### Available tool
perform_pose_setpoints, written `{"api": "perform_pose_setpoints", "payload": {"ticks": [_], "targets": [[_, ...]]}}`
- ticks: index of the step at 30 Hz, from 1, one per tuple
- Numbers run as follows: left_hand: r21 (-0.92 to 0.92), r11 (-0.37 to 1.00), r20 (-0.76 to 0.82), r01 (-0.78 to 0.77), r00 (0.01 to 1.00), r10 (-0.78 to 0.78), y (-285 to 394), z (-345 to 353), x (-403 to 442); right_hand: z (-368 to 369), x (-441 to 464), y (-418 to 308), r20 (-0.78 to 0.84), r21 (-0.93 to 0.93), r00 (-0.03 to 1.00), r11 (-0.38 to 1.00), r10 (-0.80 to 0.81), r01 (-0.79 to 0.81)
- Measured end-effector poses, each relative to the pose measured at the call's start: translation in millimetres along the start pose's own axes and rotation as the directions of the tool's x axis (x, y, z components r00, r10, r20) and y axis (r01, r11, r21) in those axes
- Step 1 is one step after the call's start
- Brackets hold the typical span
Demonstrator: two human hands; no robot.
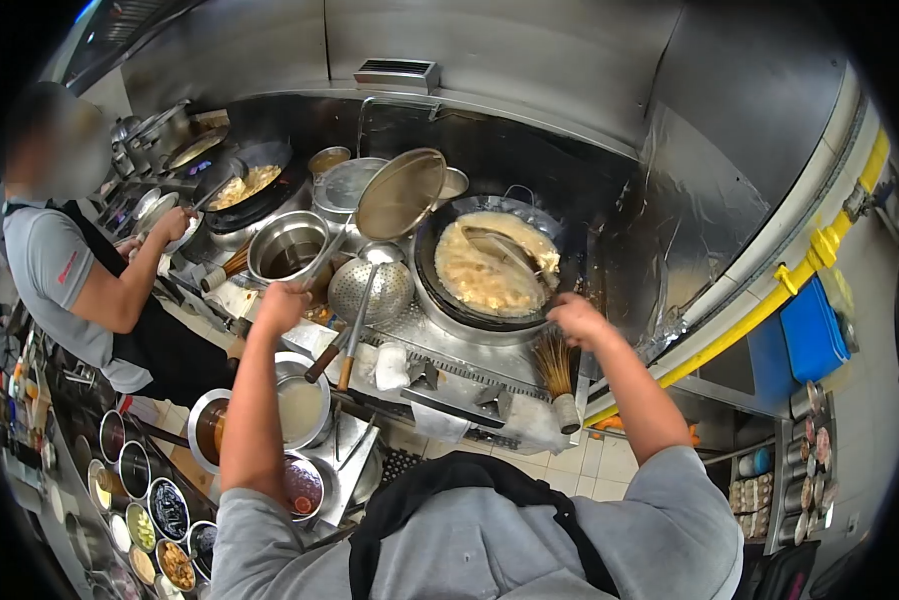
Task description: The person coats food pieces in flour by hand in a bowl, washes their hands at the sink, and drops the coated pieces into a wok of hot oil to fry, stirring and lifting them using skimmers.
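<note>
My left hand [283,305] is closed round the handle of a round fine-mesh strainer [402,193], held up left of the wok. My right hand [580,322] is closed at the right rim of the big wok [432,285]; what its fingers grip is hidden. Pale, foamy bubbling liquid [485,285] fills the wok. A wide, curved scoop-like tool [500,245] lies tilted in it, with pale food pieces at its right end. Whether my right hand holds this tool is unclear. Below the mesh strainer, a perforated ladle [372,292] rests with its wooden handle toward me.
A bamboo brush [553,365] stands at the front edge of the stove [505,345]. To the left are a metal pot [288,246], a bowl of cloudy liquid [303,412] and several ingredient tubs. A co-worker [90,280] stirs another wok [255,160]. A yellow pipe [810,260] runs at right.
</note>
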State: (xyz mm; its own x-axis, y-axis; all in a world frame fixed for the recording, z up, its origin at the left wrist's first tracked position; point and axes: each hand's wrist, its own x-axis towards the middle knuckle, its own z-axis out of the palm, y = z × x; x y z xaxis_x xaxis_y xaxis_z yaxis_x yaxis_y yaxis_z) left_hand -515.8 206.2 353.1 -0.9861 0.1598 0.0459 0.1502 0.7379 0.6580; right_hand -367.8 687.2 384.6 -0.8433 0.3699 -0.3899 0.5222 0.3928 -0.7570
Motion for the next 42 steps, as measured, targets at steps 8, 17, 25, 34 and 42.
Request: {"api": "perform_pose_setpoints", "payload": {"ticks": [8, 17, 25, 34, 42], "targets": [[-0.657, 0.686, 0.342, 0.313, 0.934, -0.098, 47.8, 56.7, -12.9, 228.4, -4.9, -4.5, 0.379, 0.638, 0.915, 0.677, 0.138, -0.366], [-0.882, 0.147, 0.460, 0.447, 0.884, 0.076, 102.0, 104.0, 4.7, 238.4, 15.4, -28.6, 0.555, 0.687, 0.794, 0.675, -0.250, -0.268], [-0.773, 0.512, 0.476, 0.375, 0.876, 0.076, 182.1, 150.9, -32.8, 164.5, -42.9, -35.3, 0.281, 0.813, 0.946, 0.564, -0.162, -0.145], [-0.720, 0.617, 0.605, 0.317, 0.723, 0.334, 208.7, 245.5, -34.1, 101.2, -35.0, 9.9, -0.066, 0.857, 0.995, 0.507, -0.069, 0.092], [0.498, 0.848, -0.006, -0.182, 0.977, 0.213, 107.8, 208.8, 15.5, 26.8, -32.1, 74.4, -0.147, 0.852, 0.989, 0.512, 0.034, 0.109]]}}
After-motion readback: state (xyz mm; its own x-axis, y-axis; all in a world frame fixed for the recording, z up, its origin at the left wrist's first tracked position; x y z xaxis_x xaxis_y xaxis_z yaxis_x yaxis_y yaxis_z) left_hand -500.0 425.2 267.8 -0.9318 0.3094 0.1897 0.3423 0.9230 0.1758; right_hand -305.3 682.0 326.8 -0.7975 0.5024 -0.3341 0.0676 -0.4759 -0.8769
